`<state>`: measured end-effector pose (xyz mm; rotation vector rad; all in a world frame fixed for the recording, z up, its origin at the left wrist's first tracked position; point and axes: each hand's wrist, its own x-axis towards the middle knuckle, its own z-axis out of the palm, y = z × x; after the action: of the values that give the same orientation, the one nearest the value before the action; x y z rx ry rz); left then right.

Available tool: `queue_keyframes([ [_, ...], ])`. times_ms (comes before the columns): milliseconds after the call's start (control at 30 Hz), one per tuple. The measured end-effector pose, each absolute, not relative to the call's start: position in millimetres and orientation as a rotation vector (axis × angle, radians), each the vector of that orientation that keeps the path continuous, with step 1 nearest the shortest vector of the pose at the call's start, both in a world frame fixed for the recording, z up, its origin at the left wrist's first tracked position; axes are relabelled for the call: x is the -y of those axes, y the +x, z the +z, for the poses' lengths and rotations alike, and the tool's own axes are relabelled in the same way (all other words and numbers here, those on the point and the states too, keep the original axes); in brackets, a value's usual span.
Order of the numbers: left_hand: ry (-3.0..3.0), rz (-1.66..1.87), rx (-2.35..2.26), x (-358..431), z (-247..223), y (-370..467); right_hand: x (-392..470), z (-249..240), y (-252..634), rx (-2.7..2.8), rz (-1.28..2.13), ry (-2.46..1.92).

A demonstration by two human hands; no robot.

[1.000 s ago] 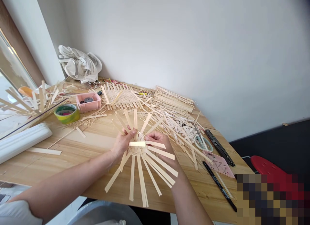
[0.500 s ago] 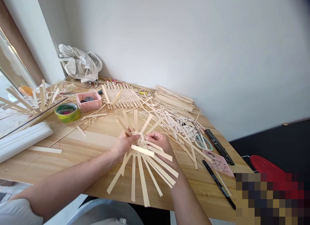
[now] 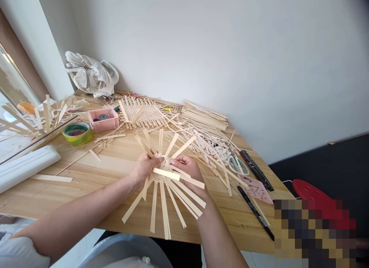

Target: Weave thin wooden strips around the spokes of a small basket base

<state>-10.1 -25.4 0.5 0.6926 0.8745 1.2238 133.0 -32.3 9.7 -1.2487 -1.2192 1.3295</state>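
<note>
A round woven piece [image 3: 163,176] of pale flat strips hangs between my hands over the table's front part, its strips fanning outward like rays. My left hand [image 3: 144,166] grips its left rim, with the thumb on top near the centre. On the opposite side, my right hand [image 3: 186,165] pinches the rim with thumb and fingers, and strips pass over the palm and wrist. Some fingers of both hands are hidden behind the strips.
On the wooden table [image 3: 112,198] lie a flat woven mat [image 3: 144,113], strip bundles [image 3: 206,118], a pink box [image 3: 104,124], a tape roll [image 3: 77,134], scissors [image 3: 238,165], a black marker [image 3: 255,213] and a pink case [image 3: 256,189]. A red stool [image 3: 311,191] stands at right.
The view has shifted slightly, so the scene sits a little further left and up. The woven piece has tilted slightly in my hands; both hands keep their hold.
</note>
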Motion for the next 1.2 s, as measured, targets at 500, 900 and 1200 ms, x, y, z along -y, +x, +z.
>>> queue_keyframes([
  [500, 0.698, 1.246, -0.876, 31, 0, -4, 34, 6, 132, 1.036, 1.316, -1.234],
  [900, 0.723, 1.267, -0.905, 32, 1, -5, 42, 11, 128, 0.861, 1.649, -1.183],
  [1200, 0.724, 1.265, -0.894, 31, -1, -5, 39, 14, 131, 0.897, 1.7, -1.208],
])
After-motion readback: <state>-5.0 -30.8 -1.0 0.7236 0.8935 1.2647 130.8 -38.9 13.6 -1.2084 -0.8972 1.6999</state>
